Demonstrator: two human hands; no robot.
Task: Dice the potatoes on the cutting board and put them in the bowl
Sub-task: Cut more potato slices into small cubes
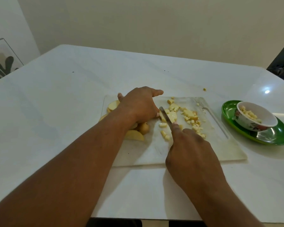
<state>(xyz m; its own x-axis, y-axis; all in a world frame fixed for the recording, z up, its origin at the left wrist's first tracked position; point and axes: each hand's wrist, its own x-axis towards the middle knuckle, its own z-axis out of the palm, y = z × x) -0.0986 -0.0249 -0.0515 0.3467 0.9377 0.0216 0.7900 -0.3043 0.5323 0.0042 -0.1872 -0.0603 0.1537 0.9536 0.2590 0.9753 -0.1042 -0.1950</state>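
A white cutting board (220,145) lies on the table. My left hand (141,105) presses down on a potato slice (172,116) at the board's middle, fingertips curled at the blade. My right hand (190,149) grips a knife (166,115), forefinger along its back, the blade across that slice. Diced potato pieces (190,117) lie scattered to the right of the blade. Uncut potato wedges (134,135) sit on the board's left, partly hidden under my left arm. A flowered white bowl (267,117) holding some dice stands to the right of the board.
The bowl sits on a green plate (279,136) near the table's right side. One stray potato cube (204,89) lies on the white table (72,95) beyond the board. A framed picture (2,59) leans at the far left.
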